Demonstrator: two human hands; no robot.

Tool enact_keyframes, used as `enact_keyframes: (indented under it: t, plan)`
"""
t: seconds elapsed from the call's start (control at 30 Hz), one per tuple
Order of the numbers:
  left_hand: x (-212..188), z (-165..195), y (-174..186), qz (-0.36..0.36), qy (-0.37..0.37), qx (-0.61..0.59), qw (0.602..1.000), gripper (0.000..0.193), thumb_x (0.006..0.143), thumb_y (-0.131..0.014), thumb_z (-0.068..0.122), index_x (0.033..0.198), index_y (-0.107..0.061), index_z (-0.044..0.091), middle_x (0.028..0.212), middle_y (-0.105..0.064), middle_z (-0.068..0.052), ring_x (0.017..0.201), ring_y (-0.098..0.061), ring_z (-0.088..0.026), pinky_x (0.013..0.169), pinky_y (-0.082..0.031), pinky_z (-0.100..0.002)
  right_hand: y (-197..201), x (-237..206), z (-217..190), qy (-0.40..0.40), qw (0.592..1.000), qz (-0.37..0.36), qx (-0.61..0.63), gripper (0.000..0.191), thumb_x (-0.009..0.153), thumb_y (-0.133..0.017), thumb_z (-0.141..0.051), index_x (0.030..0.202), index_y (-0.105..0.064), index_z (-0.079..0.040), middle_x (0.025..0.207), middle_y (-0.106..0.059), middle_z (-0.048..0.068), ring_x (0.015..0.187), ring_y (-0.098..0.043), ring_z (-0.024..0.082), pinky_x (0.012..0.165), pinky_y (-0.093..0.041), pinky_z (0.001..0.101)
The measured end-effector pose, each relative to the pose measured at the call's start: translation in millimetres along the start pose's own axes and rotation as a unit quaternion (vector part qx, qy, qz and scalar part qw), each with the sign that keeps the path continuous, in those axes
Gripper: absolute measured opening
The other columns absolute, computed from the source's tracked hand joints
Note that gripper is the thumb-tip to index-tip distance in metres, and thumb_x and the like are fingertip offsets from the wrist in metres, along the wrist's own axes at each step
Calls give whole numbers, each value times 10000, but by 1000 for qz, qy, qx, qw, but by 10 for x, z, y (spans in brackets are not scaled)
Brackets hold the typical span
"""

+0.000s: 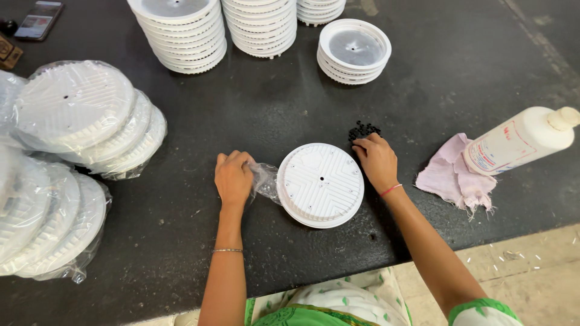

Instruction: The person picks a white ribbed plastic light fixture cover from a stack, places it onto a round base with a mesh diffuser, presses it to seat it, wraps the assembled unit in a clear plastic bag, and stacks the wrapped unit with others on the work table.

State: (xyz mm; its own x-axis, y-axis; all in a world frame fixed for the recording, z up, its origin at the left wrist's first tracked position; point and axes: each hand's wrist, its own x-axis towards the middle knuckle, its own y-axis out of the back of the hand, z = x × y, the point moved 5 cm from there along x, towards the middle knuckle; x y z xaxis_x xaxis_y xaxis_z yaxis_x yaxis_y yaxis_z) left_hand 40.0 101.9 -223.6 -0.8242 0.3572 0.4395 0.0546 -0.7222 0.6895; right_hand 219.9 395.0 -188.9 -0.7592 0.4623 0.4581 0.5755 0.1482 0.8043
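A white round plastic disc with a ribbed back lies flat on the dark table, partly out of a clear plastic bag. My left hand grips that bag at the disc's left edge. My right hand rests at the disc's upper right, its fingertips on a small pile of black beads. Whether the fingers pinch a bead is hidden.
Stacks of white discs stand at the back. Bagged discs lie at the left. A pink cloth and a white bottle on its side are at the right. A phone sits far left.
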Motion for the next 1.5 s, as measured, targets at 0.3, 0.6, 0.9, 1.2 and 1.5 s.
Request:
enact_keyframes:
  t: [0.3, 0.6, 0.9, 1.2, 1.5]
  plan:
    - [-17, 114, 103, -28, 13, -45, 999, 328, 786, -839, 367, 740, -690, 78, 865, -630, -45, 902, -536, -287, 826, -418, -437, -51, -100, 105, -38, 998, -56, 7, 93, 883, -738, -173, 955, -763, -119, 885, -659, 50, 865, -666, 271, 729, -529, 418]
    - [-11, 76, 76, -42, -13, -175, 984, 222, 848, -713, 50, 793, -498, 58, 1163, -719, -6, 1065, -649, -294, 871, -515, -411, 359, -2, -320, 9, 993, 12, 121, 102, 929, -735, -127, 1022, -751, -88, 947, -711, 63, 779, -729, 207, 689, -565, 325]
    - [-13, 169, 144, -59, 32, -204, 977, 165, 877, -652, -21, 947, -558, 95, 1139, -715, -19, 1067, -681, -272, 802, -550, -390, 424, -301, -1076, 148, 977, -149, 45, 123, 880, -723, -129, 994, -762, -102, 956, -741, 18, 721, -719, 221, 640, -565, 334]
    - [-24, 137, 112, -66, 29, -180, 981, 153, 888, -712, 59, 990, -610, 113, 969, -670, -30, 884, -662, -258, 768, -517, -398, 395, -283, -1100, 184, 968, -169, 13, 121, 882, -712, -132, 986, -760, -94, 958, -736, 22, 764, -710, 232, 667, -565, 355]
    - [-35, 144, 118, -68, 21, -176, 982, 160, 900, -726, 108, 1023, -628, 131, 985, -677, -18, 889, -662, -245, 794, -517, -392, 436, -184, -1031, 140, 962, -225, 69, 159, 886, -711, -143, 1020, -781, -95, 958, -752, 47, 780, -746, 219, 683, -587, 316]
